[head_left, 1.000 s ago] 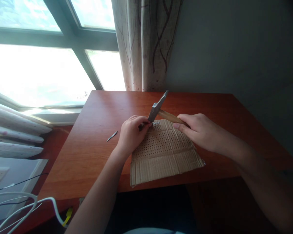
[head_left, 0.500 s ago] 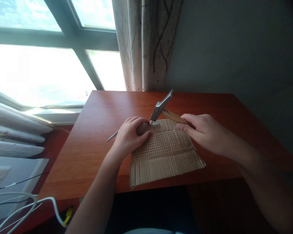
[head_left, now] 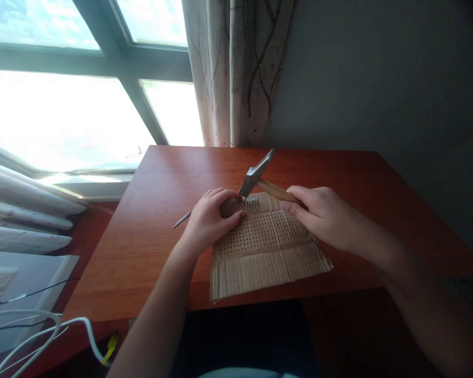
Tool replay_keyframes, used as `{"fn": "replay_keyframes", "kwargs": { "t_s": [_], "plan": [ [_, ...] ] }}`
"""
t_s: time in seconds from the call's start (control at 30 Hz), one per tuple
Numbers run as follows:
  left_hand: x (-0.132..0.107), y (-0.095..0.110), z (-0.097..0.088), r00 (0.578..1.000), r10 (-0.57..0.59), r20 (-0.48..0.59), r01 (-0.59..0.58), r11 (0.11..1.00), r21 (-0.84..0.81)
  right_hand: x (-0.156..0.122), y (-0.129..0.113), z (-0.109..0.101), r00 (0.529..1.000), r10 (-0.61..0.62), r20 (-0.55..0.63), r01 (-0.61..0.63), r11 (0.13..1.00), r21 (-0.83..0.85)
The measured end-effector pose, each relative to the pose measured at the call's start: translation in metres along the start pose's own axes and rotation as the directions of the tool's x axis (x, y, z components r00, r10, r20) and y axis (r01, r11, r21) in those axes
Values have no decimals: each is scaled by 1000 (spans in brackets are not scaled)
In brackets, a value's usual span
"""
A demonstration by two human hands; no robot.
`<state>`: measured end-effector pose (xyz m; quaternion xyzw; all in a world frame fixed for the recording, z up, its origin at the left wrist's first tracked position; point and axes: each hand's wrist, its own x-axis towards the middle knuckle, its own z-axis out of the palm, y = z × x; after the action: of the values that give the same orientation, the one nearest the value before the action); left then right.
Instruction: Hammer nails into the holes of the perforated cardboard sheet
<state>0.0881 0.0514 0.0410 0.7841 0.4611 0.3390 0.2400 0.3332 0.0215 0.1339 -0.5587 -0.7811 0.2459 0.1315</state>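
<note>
My right hand is closed around the wooden handle of a hammer. The steel head hangs tilted over the far edge of a brown cardboard sheet covered in rows of small holes. Beneath the head stands a thin nail; whether the two touch, I cannot tell. My left hand rests over the sheet's left side, thumb and forefinger apart with holes showing between them. The forefinger tip is close to the nail. Small shiny metal points form a row just right of it.
A slim metal rod lies left of my left hand on the reddish wooden table. Behind the table hang curtains, beside a window. White cables and a wall socket are at lower left.
My right hand has shifted slightly left and the hammer head has come down a little, closer to the nail. My left hand and the cardboard have barely moved.
</note>
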Motion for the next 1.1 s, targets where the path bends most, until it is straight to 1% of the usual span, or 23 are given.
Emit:
{"fn": "replay_keyframes", "kwargs": {
  "t_s": [0.17,0.33,0.5,0.6,0.7,0.77,0.8,0.83,0.9,0.93,1.0,1.03,1.1],
  "plan": [
    [0,-1,0,1000,-2,1,2,1000,-2,1,0,4,999,-1,40,1,1000,-10],
    [0,0,0,1000,-8,3,8,1000,-15,1,1,6,1000,14,5,-14,1000,-4],
    [0,1,0,1000,-18,12,18,1000,-26,2,1,9,999,-12,34,12,1000,-3],
    [0,2,-1,999,-26,18,26,999,-24,1,3,9,999,-32,-10,32,999,22],
    [0,3,-2,999,-36,18,36,999,-19,-3,10,6,990,-54,-129,64,995,72],
    [0,4,-2,999,-42,18,42,999,-18,-6,18,5,969,-42,-244,78,987,143],
    [0,5,-3,999,-45,18,45,999,-17,-7,22,4,950,-23,-311,90,975,203],
    [1,5,-3,999,-47,21,48,999,-15,-7,27,4,925,5,-380,110,954,279],
    [1,6,-3,998,-51,25,51,999,-12,-5,37,4,864,71,-499,193,868,457],
    [1,6,-3,998,-52,25,52,999,-11,-3,42,5,838,105,-535,239,812,533],
    [0,6,-3,999,-49,21,49,999,-11,2,52,6,814,158,-559,294,719,630],
    [0,5,-3,999,-47,20,47,999,-11,5,56,7,804,175,-568,308,693,651],
    [0,4,-2,999,-43,19,44,999,-12,10,65,10,777,195,-598,336,676,656]
  ]
}}
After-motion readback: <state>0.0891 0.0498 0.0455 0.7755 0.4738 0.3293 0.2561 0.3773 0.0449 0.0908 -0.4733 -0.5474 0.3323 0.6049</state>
